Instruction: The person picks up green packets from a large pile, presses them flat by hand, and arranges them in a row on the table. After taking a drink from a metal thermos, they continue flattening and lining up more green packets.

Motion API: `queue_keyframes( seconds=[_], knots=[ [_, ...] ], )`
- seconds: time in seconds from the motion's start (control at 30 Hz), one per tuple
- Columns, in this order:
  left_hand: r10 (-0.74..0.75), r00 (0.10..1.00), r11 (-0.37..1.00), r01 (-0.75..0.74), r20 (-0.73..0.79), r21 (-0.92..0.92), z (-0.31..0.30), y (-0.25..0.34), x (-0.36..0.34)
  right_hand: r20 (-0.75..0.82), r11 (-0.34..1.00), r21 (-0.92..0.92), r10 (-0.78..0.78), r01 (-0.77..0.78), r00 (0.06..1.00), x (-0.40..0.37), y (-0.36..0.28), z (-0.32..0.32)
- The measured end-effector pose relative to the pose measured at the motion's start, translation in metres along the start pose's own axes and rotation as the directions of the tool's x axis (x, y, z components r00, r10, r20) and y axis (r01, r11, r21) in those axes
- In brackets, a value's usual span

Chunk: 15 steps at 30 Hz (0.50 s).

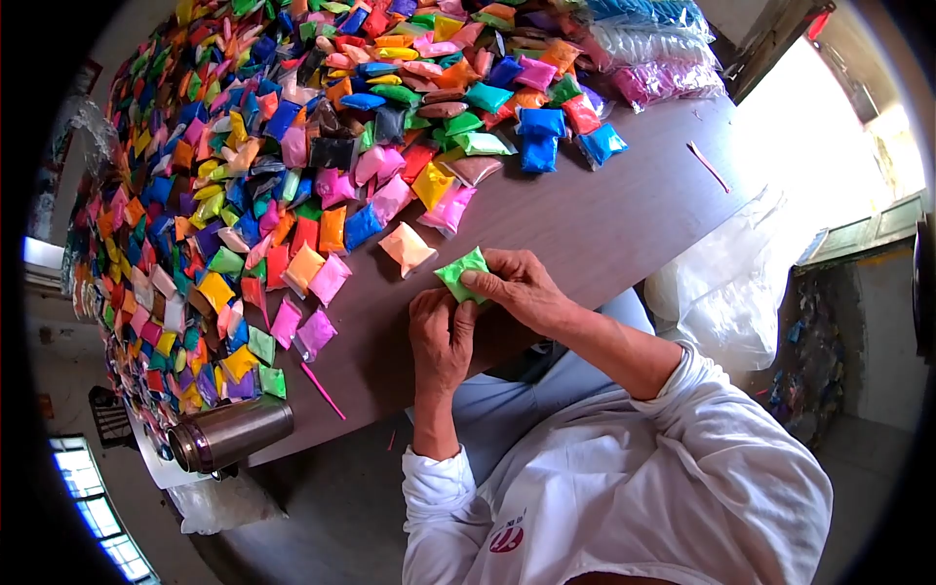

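Between my two hands, over the table's near edge, is a small light-green packet (pixel 461 271). My right hand (pixel 517 285) pinches its right side, thumb lying across the top. Fingers of my left hand (pixel 444 327) are closed at the packet's lower edge, their tips partly hidden beneath it. Just beyond my hands lies a pale peach packet (pixel 407 249) on the tabletop. A pink packet (pixel 448 210) and an orange-yellow packet (pixel 432 183) rest at the border of the big pile close by.
A large heap of colourful packets (pixel 292 146) covers the table's far and left parts. A metal flask (pixel 231 432) lies at the left edge, near a pink strip (pixel 323 392). Bagged packets (pixel 668 83) sit at the back right; a clear plastic bag (pixel 726 292) hangs at the right.
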<state>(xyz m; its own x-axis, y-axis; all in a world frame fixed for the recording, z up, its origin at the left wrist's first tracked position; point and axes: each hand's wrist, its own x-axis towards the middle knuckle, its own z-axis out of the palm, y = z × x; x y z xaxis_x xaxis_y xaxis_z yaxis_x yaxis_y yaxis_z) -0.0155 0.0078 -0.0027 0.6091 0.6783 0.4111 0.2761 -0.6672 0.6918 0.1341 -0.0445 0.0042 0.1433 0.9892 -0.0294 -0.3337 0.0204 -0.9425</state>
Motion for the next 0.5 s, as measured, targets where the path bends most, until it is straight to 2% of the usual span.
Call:
queue_keyframes(
  seconds=[0.17,0.33,0.5],
  knots=[
    [-0.014,1.000,1.000,0.014,-0.022,-0.007,0.0018,-0.0011,-0.0015,-0.013,1.000,0.025,0.008,-0.007,1.000,-0.0006,-0.0018,0.0001],
    [-0.016,1.000,1.000,0.016,-0.018,-0.005,0.0009,0.0017,-0.0006,-0.059,0.999,-0.031,-0.010,0.008,0.998,-0.0021,0.0000,-0.0011],
    [0.016,1.000,1.000,-0.016,-0.014,0.008,0.0017,-0.0006,-0.0004,-0.034,0.998,-0.061,-0.010,0.008,0.999,-0.0015,0.0000,-0.0031]
  ],
)
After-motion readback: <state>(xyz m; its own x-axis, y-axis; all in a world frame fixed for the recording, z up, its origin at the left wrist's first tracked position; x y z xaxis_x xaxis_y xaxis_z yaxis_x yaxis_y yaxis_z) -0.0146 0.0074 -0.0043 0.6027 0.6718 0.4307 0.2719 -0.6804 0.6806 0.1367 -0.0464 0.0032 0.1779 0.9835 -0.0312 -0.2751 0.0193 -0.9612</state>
